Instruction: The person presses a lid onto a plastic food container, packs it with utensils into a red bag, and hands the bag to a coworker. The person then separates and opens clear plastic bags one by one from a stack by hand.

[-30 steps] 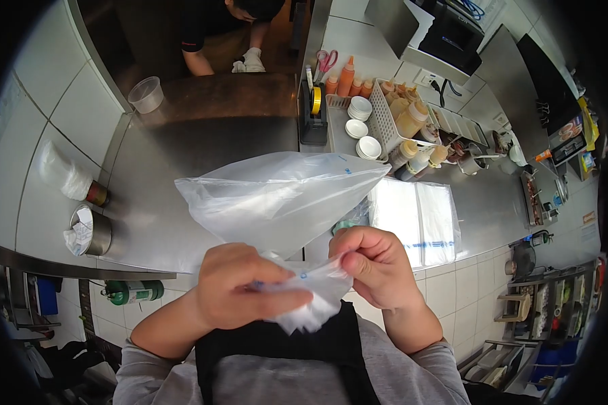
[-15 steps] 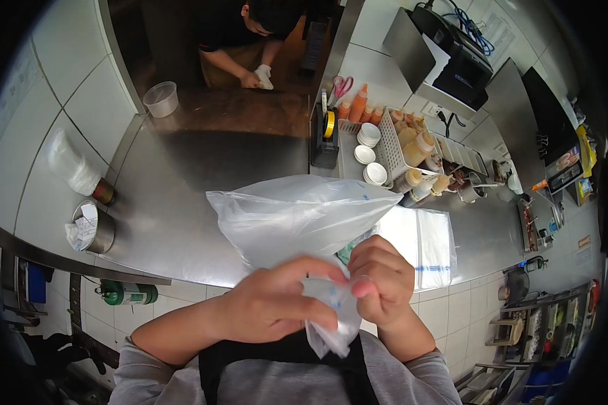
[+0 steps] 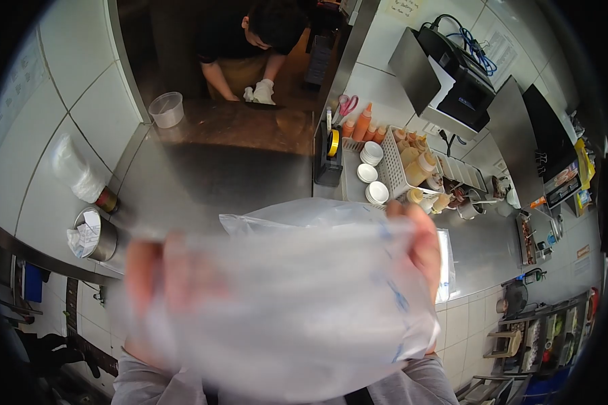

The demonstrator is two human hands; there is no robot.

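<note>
A translucent white plastic bag (image 3: pixel 304 310) with blue print is stretched wide in front of my chest, smeared by motion. My left hand (image 3: pixel 146 273) grips its left side; the fingers are blurred and partly behind the film. At the upper right corner, my right hand (image 3: pixel 422 246) has its fingers closed on the plastic. Just behind it, a second clear plastic bag (image 3: pixel 297 212) stands puffed out on the counter, its lower part hidden. To the right, a stack of flat plastic bags (image 3: pixel 444 263) is mostly covered.
On the steel counter (image 3: pixel 216 169) are white sauce dishes (image 3: pixel 367 173), a basket (image 3: pixel 393 162) of squeeze bottles and a tape dispenser (image 3: pixel 327 158). A metal canister (image 3: pixel 103 236) with papers stands left. Across the counter, a co-worker (image 3: pixel 250 61) bends over a gloved hand.
My hands have moved apart, spreading the bunched bag wide between them. It now hides most of the bag behind. The co-worker's hands have shifted slightly.
</note>
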